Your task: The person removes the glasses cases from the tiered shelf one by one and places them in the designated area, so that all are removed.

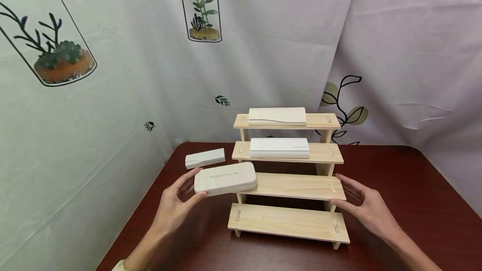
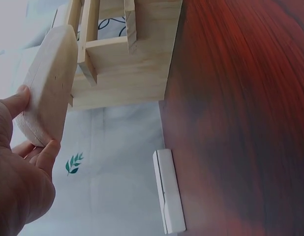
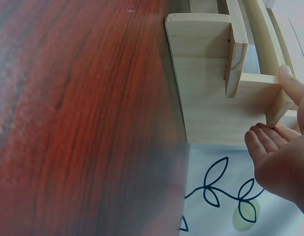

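Note:
A white rounded glasses case [image 1: 225, 182] is pinched at its left end by my left hand [image 1: 174, 205], thumb at the front and fingers behind. It is tilted slightly, before the left end of the third tier from the top of a stepped wooden display stand [image 1: 290, 223]. The left wrist view shows the case [image 2: 52, 81] from below, with the thumb and fingers on its near end. My right hand [image 1: 370, 211] holds the right end of that same tier between thumb and fingers. In the right wrist view, the fingertips [image 3: 262, 135] are at the board's end.
Two white glasses cases lie on the stand, one on the top tier [image 1: 277, 117] and one on the tier below [image 1: 279, 148]. A slim white case [image 1: 205, 158] lies on the dark red table [image 1: 391, 170], left of the stand. A printed cloth [image 1: 263, 66] hangs behind.

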`<action>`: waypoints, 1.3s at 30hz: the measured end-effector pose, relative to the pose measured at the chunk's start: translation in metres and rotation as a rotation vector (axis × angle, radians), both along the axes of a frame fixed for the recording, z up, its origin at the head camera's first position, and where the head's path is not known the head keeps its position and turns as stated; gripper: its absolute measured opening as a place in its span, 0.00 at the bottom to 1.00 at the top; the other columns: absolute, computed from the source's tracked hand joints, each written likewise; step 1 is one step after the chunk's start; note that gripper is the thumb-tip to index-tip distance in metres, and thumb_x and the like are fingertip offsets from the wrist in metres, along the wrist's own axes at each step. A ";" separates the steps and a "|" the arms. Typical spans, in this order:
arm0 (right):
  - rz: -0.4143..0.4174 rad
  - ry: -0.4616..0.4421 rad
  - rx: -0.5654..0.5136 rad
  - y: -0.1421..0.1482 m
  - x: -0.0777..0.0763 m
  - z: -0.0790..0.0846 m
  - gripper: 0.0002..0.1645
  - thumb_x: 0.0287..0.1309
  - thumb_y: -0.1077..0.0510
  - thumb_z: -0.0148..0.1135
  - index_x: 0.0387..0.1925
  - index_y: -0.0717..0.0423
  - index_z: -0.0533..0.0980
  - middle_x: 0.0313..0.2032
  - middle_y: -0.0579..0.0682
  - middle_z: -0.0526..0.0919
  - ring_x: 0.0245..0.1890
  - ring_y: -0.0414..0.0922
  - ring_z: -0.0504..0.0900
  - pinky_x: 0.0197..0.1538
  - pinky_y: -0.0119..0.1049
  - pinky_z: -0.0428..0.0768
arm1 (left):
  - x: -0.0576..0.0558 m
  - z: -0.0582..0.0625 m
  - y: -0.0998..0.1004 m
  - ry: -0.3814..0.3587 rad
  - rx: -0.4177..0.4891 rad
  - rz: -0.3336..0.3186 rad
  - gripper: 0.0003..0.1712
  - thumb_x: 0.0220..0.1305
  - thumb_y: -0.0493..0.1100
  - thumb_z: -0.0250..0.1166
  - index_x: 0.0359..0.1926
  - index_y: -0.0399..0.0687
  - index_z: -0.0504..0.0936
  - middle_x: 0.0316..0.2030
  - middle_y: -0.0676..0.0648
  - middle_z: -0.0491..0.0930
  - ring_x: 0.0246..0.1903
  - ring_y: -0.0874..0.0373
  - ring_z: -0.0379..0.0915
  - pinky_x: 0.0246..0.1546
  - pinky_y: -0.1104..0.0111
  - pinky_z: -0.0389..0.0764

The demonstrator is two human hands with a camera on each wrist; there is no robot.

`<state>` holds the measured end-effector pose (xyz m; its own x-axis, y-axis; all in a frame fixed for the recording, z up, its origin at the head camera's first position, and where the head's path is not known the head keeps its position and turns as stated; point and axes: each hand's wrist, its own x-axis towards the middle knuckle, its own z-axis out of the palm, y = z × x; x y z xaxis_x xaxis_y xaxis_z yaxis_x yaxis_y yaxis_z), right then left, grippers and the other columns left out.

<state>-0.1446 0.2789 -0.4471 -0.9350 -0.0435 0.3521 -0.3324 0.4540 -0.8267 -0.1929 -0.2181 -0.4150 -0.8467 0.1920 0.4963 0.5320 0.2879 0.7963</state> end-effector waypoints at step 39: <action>-0.003 0.003 -0.014 0.000 0.000 0.000 0.46 0.61 0.61 0.79 0.75 0.70 0.68 0.67 0.71 0.76 0.58 0.21 0.74 0.52 0.19 0.80 | -0.001 -0.004 -0.034 -0.031 -0.020 0.143 0.39 0.62 0.31 0.78 0.73 0.47 0.76 0.66 0.36 0.79 0.58 0.69 0.80 0.51 0.72 0.84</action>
<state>-0.1447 0.2794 -0.4472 -0.9340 -0.0353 0.3556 -0.3335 0.4433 -0.8320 -0.1937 -0.2518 -0.4191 -0.8810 0.0783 0.4666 0.4597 0.3749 0.8051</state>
